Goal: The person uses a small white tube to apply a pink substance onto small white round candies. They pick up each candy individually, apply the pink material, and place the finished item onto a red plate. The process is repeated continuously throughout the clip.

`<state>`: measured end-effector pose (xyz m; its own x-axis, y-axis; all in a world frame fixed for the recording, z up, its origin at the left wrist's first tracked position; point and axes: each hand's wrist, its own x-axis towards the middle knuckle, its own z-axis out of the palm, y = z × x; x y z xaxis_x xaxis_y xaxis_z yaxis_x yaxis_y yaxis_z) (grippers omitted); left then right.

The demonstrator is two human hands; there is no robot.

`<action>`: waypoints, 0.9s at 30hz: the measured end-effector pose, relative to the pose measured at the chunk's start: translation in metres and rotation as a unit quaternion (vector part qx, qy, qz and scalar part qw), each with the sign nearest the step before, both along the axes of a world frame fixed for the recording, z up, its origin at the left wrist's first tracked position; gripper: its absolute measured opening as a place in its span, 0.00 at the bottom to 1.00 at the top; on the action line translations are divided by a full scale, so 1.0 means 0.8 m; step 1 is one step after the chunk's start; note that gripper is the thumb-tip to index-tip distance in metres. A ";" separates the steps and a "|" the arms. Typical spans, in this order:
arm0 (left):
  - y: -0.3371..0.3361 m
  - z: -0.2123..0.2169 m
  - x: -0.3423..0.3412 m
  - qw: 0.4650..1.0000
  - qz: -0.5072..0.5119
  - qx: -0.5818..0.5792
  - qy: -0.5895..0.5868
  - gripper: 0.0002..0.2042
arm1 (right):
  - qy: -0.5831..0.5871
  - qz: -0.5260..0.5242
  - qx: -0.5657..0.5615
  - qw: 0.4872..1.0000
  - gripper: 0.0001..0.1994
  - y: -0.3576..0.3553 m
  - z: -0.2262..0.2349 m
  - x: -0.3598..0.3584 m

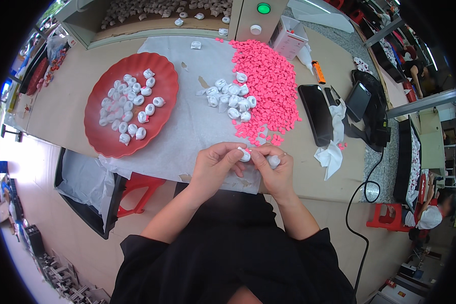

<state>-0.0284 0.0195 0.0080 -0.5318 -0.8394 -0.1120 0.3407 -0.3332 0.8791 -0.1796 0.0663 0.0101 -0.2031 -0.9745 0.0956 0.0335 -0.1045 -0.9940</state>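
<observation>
In front of my body, my left hand point(217, 166) pinches a small white rounded piece point(244, 154) between thumb and finger. The fingertips of my right hand point(277, 175) meet it from the other side, and a bit of pink seems to show there. A second white piece point(273, 161) is tucked in the curled fingers of my right hand. Just beyond lies a heap of small pink pieces point(268, 86), with a cluster of white pieces point(233, 95) at its left edge. On the left, a red scalloped dish point(168, 76) holds several more white pieces.
A white sheet point(187, 137) covers part of the table. To the right lie a black phone point(315, 114), an orange lighter point(318, 72), crumpled tissue point(331, 158) and a cable point(357, 230). A shelf of pieces point(157, 15) stands behind. A black tray point(104, 215) sits lower left.
</observation>
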 end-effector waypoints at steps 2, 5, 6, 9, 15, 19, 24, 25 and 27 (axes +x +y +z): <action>0.000 -0.001 0.001 1.000 -0.006 -0.004 -0.002 0.13 | 0.008 -0.002 0.004 1.000 0.04 0.000 0.001 0.001; -0.002 0.000 0.001 1.000 -0.020 -0.002 -0.005 0.13 | 0.048 -0.001 -0.015 0.999 0.04 -0.002 -0.001 0.002; -0.003 0.000 0.002 1.000 -0.026 -0.004 -0.009 0.14 | 0.066 0.000 -0.026 0.997 0.04 -0.003 -0.002 0.002; -0.003 0.004 0.001 1.000 -0.027 0.002 -0.012 0.15 | 0.090 -0.016 -0.050 0.995 0.04 -0.003 -0.002 0.005; -0.002 0.003 0.001 1.000 -0.015 0.004 -0.011 0.15 | 0.132 -0.018 -0.080 0.988 0.06 -0.003 0.003 0.008; -0.001 -0.002 -0.001 1.000 -0.009 -0.001 0.002 0.15 | 0.160 -0.018 -0.116 0.980 0.07 -0.002 -0.001 0.008; 0.001 0.004 -0.002 1.000 -0.006 0.008 -0.003 0.14 | 0.217 -0.036 -0.165 0.961 0.07 -0.003 0.000 0.010; 0.001 0.004 -0.002 1.000 -0.006 0.009 -0.003 0.14 | 0.221 -0.038 -0.174 0.959 0.06 -0.003 0.000 0.011; 0.002 0.005 -0.002 1.000 0.000 0.006 -0.005 0.14 | 0.231 -0.042 -0.191 0.953 0.06 -0.003 -0.001 0.012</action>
